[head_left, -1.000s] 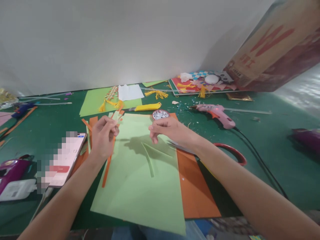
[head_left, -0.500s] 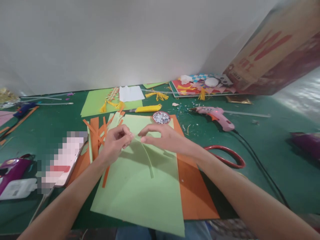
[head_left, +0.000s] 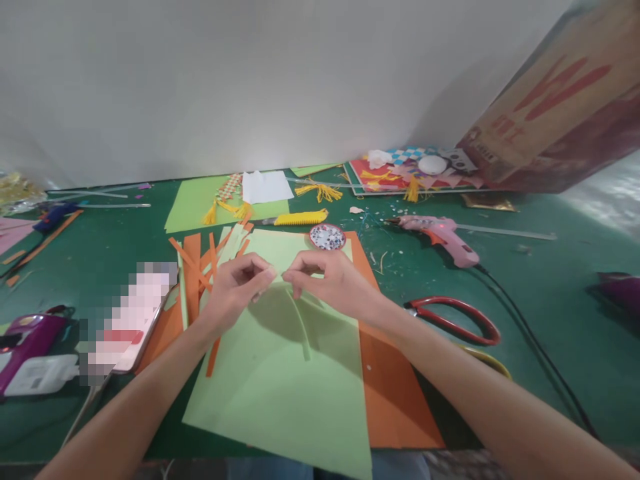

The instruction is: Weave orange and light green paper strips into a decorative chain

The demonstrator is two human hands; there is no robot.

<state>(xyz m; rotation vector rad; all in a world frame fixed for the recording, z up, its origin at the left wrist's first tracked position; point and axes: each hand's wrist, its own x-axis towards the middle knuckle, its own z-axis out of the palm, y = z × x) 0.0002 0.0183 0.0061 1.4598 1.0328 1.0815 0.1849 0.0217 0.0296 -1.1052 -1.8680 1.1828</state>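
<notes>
A narrow light-green paper strip [head_left: 301, 325] curves down from between my hands over a large light-green paper sheet [head_left: 280, 407]. My left hand [head_left: 239, 283] pinches at the strip's upper end with thumb and forefinger. Close on its right, my right hand [head_left: 325, 277] has thumb and fingertips pressed together at the strip. The exact spot each fingertip grips is too small to make out. Orange paper [head_left: 395, 400] lies under the green sheet. Left of my left hand are loose orange strips [head_left: 193, 273] and pale green strips [head_left: 235, 241].
Behind my hands lie a yellow utility knife [head_left: 300, 217] and a small dish of beads [head_left: 327, 237]. To the right are a pink glue gun [head_left: 443, 237] with its cord and red-handled scissors [head_left: 463, 320]. A phone [head_left: 135, 320] lies left; a paper bag [head_left: 545, 100] stands at the back right.
My right hand's fingers have closed from a spread pose into a pinch beside my left hand. The view has shifted slightly, showing more of the scissors and a yellow handle.
</notes>
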